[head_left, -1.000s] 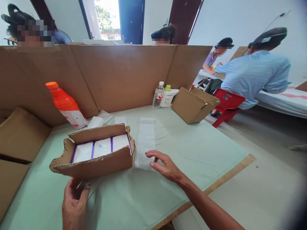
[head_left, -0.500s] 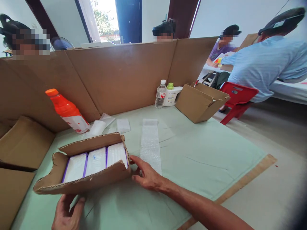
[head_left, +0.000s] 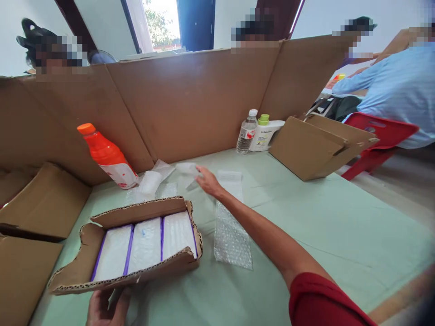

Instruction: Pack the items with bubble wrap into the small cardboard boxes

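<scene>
An open cardboard box point(head_left: 163, 271) with torn, wavy edges sits at the left front of the table. Three white packs point(head_left: 146, 242) with purple edges stand side by side in it. My left hand point(head_left: 108, 309) grips the box at its near lower edge, the fingertips hidden underneath. Beyond the box, my right hand point(head_left: 208, 182) is stretched out, its fingers pinching a small, blurred piece of bubble wrap point(head_left: 186, 169). A long strip of bubble wrap point(head_left: 233, 244) lies under my right forearm. More crumpled bubble wrap point(head_left: 149, 183) is left of that hand.
An orange bottle point(head_left: 110, 156) leans by the cardboard partition point(head_left: 197, 99). A clear water bottle point(head_left: 246, 133), a white jug point(head_left: 264, 136) and an open carton point(head_left: 306, 149) stand at the back right. Brown cartons point(head_left: 44, 201) fill the left side. People sit beyond the partition.
My right hand has left the box's right end and reached forward to the small bubble wrap piece, which has shifted. My left hand stays at the box's near edge. The view has turned left.
</scene>
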The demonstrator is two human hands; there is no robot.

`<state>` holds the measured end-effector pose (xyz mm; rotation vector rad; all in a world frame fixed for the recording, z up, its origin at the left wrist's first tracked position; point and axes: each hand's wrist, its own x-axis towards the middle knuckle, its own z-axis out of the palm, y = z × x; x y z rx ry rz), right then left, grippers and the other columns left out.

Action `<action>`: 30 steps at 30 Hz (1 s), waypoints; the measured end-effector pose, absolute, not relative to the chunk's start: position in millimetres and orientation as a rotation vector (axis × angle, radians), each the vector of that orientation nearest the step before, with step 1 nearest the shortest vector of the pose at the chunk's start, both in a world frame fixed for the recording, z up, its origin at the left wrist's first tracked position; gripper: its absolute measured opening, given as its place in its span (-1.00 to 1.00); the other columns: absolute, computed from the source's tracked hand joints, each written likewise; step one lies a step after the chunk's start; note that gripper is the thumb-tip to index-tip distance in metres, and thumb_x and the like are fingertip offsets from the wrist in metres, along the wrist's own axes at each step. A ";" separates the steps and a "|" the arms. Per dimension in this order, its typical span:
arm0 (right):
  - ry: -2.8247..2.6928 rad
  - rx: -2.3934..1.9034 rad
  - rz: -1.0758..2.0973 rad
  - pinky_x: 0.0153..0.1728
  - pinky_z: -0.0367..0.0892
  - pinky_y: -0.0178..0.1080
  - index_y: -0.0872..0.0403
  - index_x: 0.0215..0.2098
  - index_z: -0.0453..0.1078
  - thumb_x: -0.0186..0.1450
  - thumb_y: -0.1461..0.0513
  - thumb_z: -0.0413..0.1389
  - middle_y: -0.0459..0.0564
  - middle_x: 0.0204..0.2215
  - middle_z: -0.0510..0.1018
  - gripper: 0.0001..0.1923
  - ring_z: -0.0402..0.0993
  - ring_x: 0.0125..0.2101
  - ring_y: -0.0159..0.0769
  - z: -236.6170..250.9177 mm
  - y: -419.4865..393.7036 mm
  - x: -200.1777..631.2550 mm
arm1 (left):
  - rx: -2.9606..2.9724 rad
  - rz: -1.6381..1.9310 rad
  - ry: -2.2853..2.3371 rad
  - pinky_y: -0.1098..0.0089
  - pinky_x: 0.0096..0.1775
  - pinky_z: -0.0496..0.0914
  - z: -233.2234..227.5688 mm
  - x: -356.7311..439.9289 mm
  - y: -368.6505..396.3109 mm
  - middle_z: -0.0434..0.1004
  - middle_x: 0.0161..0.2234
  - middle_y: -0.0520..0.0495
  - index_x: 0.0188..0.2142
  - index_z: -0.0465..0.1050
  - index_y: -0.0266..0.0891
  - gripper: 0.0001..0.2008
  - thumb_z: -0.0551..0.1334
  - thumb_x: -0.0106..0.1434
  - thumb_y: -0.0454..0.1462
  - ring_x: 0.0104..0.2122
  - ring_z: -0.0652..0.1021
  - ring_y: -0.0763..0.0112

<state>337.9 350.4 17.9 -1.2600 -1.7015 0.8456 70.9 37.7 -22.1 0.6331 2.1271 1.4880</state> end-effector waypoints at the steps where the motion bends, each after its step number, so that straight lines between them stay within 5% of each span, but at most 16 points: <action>1: -1.611 -1.245 0.862 0.13 0.35 0.02 0.05 0.17 0.41 0.28 0.20 0.09 0.13 0.18 0.47 -0.52 0.40 0.13 -0.09 18.2 355.0 339.6 | 0.628 1.495 2.124 0.13 0.09 0.39 -25.2 67.9 36.9 0.56 -0.08 -0.09 0.02 0.41 -0.14 -0.33 0.42 -0.04 0.06 -0.03 0.55 0.08; 7: -1.181 -1.159 0.897 -0.31 0.48 -0.22 0.07 0.01 0.44 0.26 -0.07 0.07 0.05 -0.17 0.59 -0.49 0.51 -0.26 -0.26 31.5 322.7 390.2 | 0.555 1.448 2.006 -0.05 0.26 0.19 -24.7 56.6 46.5 0.51 0.01 -0.10 0.12 0.34 -0.10 -0.21 0.49 -0.09 0.00 0.15 0.45 0.02; 15: -1.102 -1.540 0.564 -0.33 0.43 -0.18 0.06 -0.26 0.48 0.08 -0.01 0.22 -0.04 -0.42 0.53 -0.62 0.47 -0.41 -0.27 34.5 238.8 542.2 | 0.742 1.558 1.795 -0.03 0.23 0.26 0.4 82.3 76.5 0.50 0.00 -0.08 0.18 0.32 -0.04 -0.23 0.44 -0.02 -0.01 0.16 0.44 0.05; 18: -1.206 -1.655 0.451 -0.05 0.39 0.07 0.07 -0.34 0.52 0.01 0.08 0.28 0.12 -0.27 0.59 -0.71 0.52 -0.14 0.00 34.9 219.9 562.7 | 0.735 1.584 1.790 -0.07 0.25 0.22 -4.4 86.6 76.2 0.49 0.03 -0.08 0.19 0.32 -0.02 -0.24 0.44 0.00 -0.02 0.15 0.45 0.06; 21: -1.535 -1.634 0.261 0.21 0.19 0.16 0.03 -0.17 0.55 0.12 0.10 0.25 0.18 0.07 0.53 -0.67 0.37 0.16 0.08 33.5 198.9 540.4 | 0.718 1.624 1.778 -0.07 0.24 0.23 -13.1 87.1 73.8 0.49 0.04 -0.08 0.20 0.32 -0.02 -0.24 0.44 0.01 -0.04 0.12 0.47 0.08; 25: -2.260 -1.370 0.241 0.16 0.28 0.11 -0.01 0.16 0.42 0.26 0.08 0.17 0.16 0.24 0.42 -0.49 0.37 0.20 0.03 14.7 174.4 476.1 | 0.735 1.657 1.779 -0.01 0.22 0.27 -24.4 83.6 72.2 0.49 0.04 -0.09 0.21 0.32 -0.04 -0.26 0.43 0.04 -0.07 0.08 0.49 0.14; 30: -2.100 -1.405 0.407 0.04 0.36 0.10 0.02 -0.24 0.55 0.22 0.14 0.12 0.16 -0.01 0.62 -0.78 0.51 0.02 0.05 -10.7 193.6 437.6 | 0.726 1.686 1.763 0.08 0.18 0.32 -34.4 81.6 73.6 0.45 0.08 -0.14 0.21 0.29 -0.09 -0.28 0.41 0.07 -0.09 0.08 0.48 0.16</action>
